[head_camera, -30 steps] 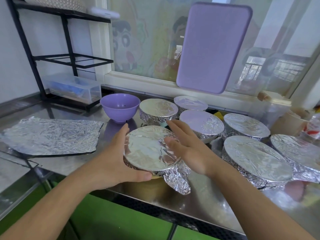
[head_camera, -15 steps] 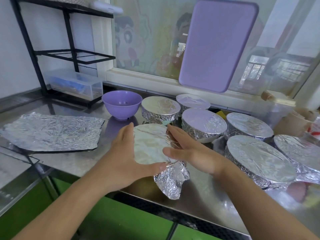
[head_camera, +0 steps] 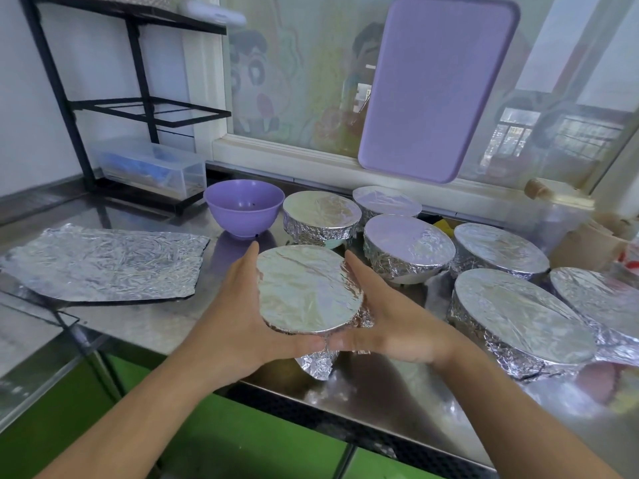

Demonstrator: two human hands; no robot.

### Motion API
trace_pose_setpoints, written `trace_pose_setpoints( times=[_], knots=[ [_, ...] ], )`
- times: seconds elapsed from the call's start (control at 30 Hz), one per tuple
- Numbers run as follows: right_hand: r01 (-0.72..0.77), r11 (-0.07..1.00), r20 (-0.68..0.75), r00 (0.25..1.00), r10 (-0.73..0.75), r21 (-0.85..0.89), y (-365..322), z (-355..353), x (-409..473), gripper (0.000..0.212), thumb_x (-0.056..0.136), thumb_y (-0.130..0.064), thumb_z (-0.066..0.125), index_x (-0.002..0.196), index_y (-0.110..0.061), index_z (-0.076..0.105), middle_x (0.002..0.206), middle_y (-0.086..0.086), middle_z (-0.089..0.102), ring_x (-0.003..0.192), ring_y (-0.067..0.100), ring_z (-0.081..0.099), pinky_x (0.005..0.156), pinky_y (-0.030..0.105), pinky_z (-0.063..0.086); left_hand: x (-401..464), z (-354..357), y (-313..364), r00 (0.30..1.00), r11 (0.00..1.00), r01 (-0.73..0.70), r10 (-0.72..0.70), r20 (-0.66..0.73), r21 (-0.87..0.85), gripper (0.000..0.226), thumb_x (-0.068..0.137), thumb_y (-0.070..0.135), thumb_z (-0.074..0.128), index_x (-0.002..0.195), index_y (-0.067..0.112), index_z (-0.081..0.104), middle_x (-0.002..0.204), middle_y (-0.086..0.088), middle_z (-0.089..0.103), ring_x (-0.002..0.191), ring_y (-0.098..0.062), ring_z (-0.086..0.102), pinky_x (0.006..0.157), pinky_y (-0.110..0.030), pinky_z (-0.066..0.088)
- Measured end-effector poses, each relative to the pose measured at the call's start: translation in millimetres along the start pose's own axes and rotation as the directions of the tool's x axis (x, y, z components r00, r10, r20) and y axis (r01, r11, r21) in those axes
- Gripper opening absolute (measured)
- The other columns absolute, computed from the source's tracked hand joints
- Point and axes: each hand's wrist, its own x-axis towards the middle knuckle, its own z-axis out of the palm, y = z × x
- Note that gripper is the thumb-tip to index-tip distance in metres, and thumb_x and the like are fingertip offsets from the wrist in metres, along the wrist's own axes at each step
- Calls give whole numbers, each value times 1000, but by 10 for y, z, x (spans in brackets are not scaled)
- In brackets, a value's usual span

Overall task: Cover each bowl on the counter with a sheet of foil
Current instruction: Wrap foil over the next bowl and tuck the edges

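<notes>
A foil-covered bowl (head_camera: pixel 306 288) is lifted and tilted toward me above the steel counter (head_camera: pixel 145 323). My left hand (head_camera: pixel 235 316) cups its left side and my right hand (head_camera: pixel 390 326) cups its right side, thumbs meeting under its near rim. A loose flap of foil (head_camera: pixel 318 364) hangs below. An uncovered purple bowl (head_camera: pixel 244 207) stands behind it. A flat crumpled foil sheet (head_camera: pixel 103 264) lies on the counter at left. Several covered bowls, such as one (head_camera: pixel 321 216) and another (head_camera: pixel 408 248), stand behind and to the right.
A large covered bowl (head_camera: pixel 518 319) sits close to my right forearm. A purple cutting board (head_camera: pixel 435 88) leans on the window. A black rack (head_camera: pixel 138 108) with a clear plastic box (head_camera: pixel 152 171) stands at back left. The counter's front edge runs below my wrists.
The bowl went from flat on the counter, was tipped steeply on edge, and now sits raised and less tilted in both hands. The hanging foil flap has moved from the right to the near side.
</notes>
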Motion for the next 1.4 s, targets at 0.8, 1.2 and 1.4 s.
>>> trace_pose_setpoints(
  times=[0.8,1.2,1.4],
  knots=[
    [-47,936,-83,993,80,349,0,90,271,89,92,-56,72,165,-42,23,166,-27,25,151,-7,22,116,27,23,79,-161,-276,986,977,89,-59,158,-195,158,39,57,105,163,43,6,136,49,31,122,35,34,116,-15,37],
    [-28,962,-143,987,69,270,-157,53,400,68,101,-57,61,162,-43,34,165,-25,32,149,-1,32,124,34,27,60,-195,78,991,997,18,-28,130,77,167,37,81,92,163,43,-10,156,33,8,150,-4,23,122,-34,31],
    [-25,975,-142,988,57,220,-140,95,349,66,104,-51,58,163,-35,33,148,-19,48,124,-13,46,114,27,32,91,-121,40,995,985,34,-49,87,168,153,35,87,87,158,22,22,150,5,34,134,-16,40,103,-31,47]
  ],
)
